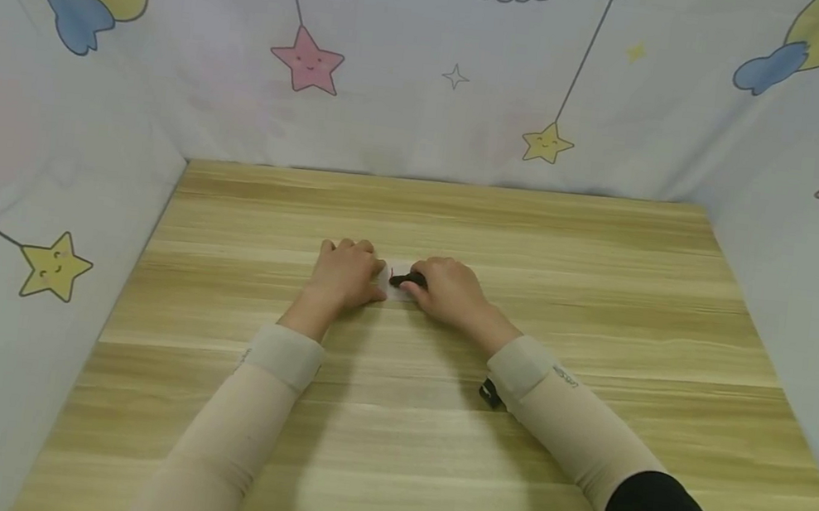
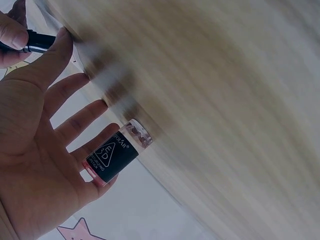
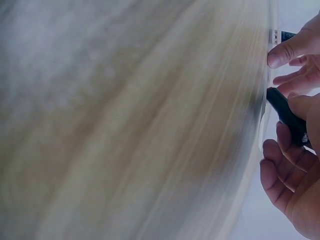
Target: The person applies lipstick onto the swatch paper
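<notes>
My left hand (image 1: 351, 276) rests at the middle of the table, its thumb and index finger over the edge of a small white paper (image 1: 401, 294). A lipstick tube (image 2: 117, 155) with a clear end and black label sits against its ring and little fingers. The palm hides that tube in the head view. My right hand (image 1: 451, 289) grips a slim black tube (image 1: 407, 279) between thumb and fingers, pointing left, with its tip close over the paper. A short red mark (image 1: 392, 271) shows beside the tip.
The wood-grain table (image 1: 389, 453) ends at a white cloth wall (image 1: 392, 137) printed with stars, and similar cloth stands at both sides. A small black object (image 1: 490, 392) shows beside the right sleeve (image 1: 558, 413).
</notes>
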A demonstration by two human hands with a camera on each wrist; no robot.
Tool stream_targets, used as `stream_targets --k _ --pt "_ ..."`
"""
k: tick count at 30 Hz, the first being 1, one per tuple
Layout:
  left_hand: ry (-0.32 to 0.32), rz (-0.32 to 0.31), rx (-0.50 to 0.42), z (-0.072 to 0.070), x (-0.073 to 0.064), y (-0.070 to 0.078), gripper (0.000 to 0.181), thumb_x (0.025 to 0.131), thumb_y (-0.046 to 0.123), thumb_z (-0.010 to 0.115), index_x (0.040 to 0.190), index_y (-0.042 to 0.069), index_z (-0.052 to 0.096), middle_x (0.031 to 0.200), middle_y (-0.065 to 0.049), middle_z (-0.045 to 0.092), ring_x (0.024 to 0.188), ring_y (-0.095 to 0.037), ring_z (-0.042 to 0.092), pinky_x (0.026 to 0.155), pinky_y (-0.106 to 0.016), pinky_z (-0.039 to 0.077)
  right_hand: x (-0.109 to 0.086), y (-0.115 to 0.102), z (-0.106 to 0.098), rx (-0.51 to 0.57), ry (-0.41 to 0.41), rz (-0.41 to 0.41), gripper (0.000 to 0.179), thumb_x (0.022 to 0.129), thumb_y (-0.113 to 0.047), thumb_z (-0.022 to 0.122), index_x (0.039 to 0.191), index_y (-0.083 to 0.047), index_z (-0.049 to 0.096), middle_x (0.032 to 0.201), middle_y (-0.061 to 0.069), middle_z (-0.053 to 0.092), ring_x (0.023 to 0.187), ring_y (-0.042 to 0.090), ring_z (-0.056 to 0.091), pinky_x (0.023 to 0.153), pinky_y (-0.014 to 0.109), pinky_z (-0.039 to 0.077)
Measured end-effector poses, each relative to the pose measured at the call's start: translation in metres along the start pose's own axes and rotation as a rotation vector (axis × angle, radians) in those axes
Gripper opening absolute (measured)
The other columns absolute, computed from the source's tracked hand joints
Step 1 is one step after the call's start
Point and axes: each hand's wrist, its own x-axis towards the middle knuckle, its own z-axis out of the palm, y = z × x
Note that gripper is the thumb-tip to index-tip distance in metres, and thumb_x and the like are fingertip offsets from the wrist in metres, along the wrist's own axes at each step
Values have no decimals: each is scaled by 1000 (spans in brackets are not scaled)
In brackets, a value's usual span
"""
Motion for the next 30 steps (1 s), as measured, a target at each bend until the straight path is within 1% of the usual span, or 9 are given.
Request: stream_targets --k 3,12,22,30 --pt "-5 -2 10 -1 0 0 60 89 48 76 140 18 63 147 -10 52 132 -37 47 103 -59 34 -1 -1 0 -10 -1 -8 34 100 -38 65 112 -7 73 101 8 73 88 24 67 76 42 55" --pt "-13 -11 2 -2 0 1 60 89 48 76 139 19 64 147 -9 52 130 -38 47 105 -59 33 -4 -3 -1 -9 -16 -13 35 99 -38 66 114 -7 73 103 8 74 91 24 68 77 42 55" --pt "-10 -6 0 -3 0 2 60 89 47 76 139 18 64 146 -10 53 129 -38 48 104 -59 33 -6 -3 -2 -9 -26 -32 32 100 -38 66 108 -8 73 97 5 73 83 20 65 72 40 53" --pt "-8 -3 -8 -2 1 2 59 89 47 76 139 18 64 146 -10 53 129 -38 49 104 -59 33 -7 -2 0 -17 -29 -22 32 99 -39 66 108 -9 73 97 4 72 82 19 63 70 39 52"
